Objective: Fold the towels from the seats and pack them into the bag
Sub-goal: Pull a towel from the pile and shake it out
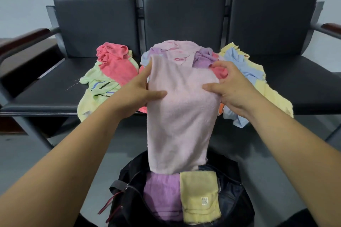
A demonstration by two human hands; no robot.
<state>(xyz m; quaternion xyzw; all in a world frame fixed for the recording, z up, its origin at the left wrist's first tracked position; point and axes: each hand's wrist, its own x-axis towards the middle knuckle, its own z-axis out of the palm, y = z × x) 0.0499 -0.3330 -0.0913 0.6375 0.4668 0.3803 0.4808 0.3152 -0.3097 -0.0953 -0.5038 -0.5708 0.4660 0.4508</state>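
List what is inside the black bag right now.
The black bag holds a folded purple towel and a folded yellow towel, side by side. The pink towel held by both hands hangs over the bag's far part, hiding anything there.

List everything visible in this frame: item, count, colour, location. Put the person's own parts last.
Seats: three, black, joined in a row, wooden armrests at both ends.
Held towel: one, pale pink, hanging above the bag.
Loose towels: heap across the seat fronts, count unclear; coral, green, lilac, blue, yellow, pink.
Bag: one, black, open on the floor.
Packed towels: two folded, purple and yellow, inside the bag.
Floor: grey.
Left hand: gripping the held towel's left edge.
Right hand: gripping its right edge.
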